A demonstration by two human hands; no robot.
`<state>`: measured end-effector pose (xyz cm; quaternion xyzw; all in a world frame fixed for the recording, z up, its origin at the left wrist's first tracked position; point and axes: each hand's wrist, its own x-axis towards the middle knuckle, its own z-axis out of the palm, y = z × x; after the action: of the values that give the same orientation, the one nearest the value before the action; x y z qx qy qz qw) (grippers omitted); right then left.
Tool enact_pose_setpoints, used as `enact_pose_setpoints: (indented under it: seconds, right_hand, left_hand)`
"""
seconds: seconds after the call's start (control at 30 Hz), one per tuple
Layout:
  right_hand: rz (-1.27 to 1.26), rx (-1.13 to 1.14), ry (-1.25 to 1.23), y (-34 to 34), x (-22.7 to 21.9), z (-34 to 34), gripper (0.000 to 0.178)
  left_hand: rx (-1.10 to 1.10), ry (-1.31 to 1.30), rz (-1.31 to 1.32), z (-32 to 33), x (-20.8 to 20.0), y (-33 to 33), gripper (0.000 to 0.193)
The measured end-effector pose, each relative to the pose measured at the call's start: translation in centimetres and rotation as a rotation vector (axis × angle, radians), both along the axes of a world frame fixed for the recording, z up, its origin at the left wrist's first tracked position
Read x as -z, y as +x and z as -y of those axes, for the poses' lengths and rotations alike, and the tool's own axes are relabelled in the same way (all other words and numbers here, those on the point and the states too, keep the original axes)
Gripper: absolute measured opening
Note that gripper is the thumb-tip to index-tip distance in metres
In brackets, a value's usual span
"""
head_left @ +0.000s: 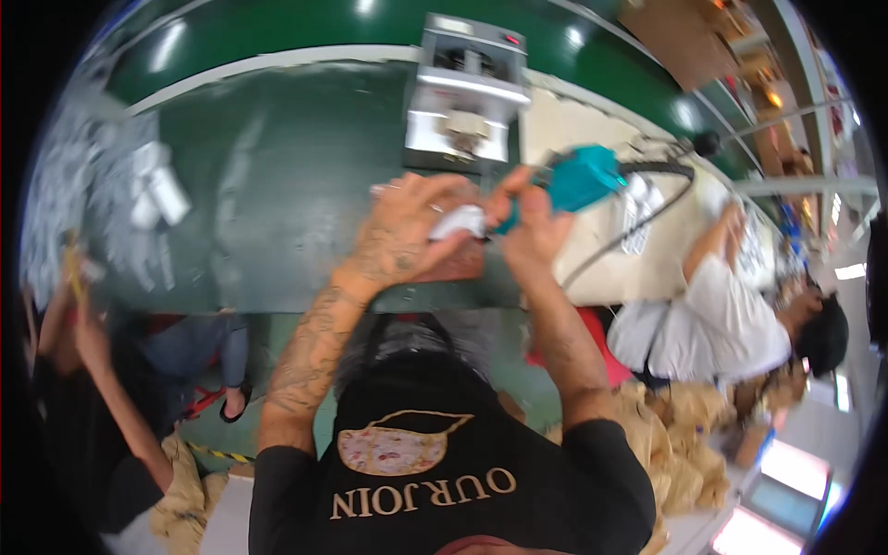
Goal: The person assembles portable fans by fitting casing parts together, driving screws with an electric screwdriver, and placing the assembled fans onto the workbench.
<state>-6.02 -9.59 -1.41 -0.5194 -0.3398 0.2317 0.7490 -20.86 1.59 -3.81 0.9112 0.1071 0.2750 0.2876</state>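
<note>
My left hand (402, 227) is closed on a small white piece (460, 222), pinching it between thumb and fingers. Close by, my right hand (535, 222) has its fingers around a teal hand tool (587, 178) with a dark cable running off to the right. The tool's near end is beside the white piece; blur hides whether they touch. Beneath my hands lies a reddish-brown board (451, 270) on the dark green tabletop (305, 185). Just beyond it stands a grey and white bench machine (467, 92) with a red light on top.
At left, pale strips and wrapped pieces (102, 185) cover the table near a person in black. A cream sheet (583, 240) lies at right, with a white printed slip (640, 213). A person in white (703, 314) sits farther right. Brown bags (684, 444) stand behind that seat.
</note>
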Motion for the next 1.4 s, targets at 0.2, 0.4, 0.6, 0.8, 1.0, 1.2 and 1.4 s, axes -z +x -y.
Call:
enact_pose_setpoints:
  seconds: [0.2,0.4,0.6,0.8,1.0,1.2,1.4]
  right_hand:
    - [-0.118,-0.019,0.166,-1.2,-4.4,4.0,0.068]
    - [-0.044,-0.006,0.06,-2.7,-3.4,8.4,0.067]
    - [-0.137,0.0,-0.032,-2.6,-0.5,10.9,0.066]
    - [-0.094,0.021,-0.056,-1.9,-1.3,12.7,0.066]
    - [-0.061,0.126,-0.165,-2.2,-0.6,14.9,0.063]
    - [-0.066,0.233,-0.192,-1.5,-1.0,16.1,0.063]
    - [-0.035,0.309,-0.196,0.6,-1.7,15.0,0.062]
  left_hand:
    - [-0.046,0.109,0.15,1.4,0.4,-2.3,0.034]
    - [-0.826,0.007,0.124,-5.3,-0.4,-11.4,0.033]
    - [-0.675,0.237,0.107,-5.0,-4.2,-5.5,0.042]
    - [0.119,-0.368,-0.029,5.8,-3.0,16.9,0.037]
    - [0.064,-0.268,-0.473,13.2,-0.5,31.3,0.081]
    - [0.091,-0.24,-0.381,12.5,0.6,30.6,0.052]
    - [0.18,-0.121,0.203,7.0,-1.7,18.5,0.02]
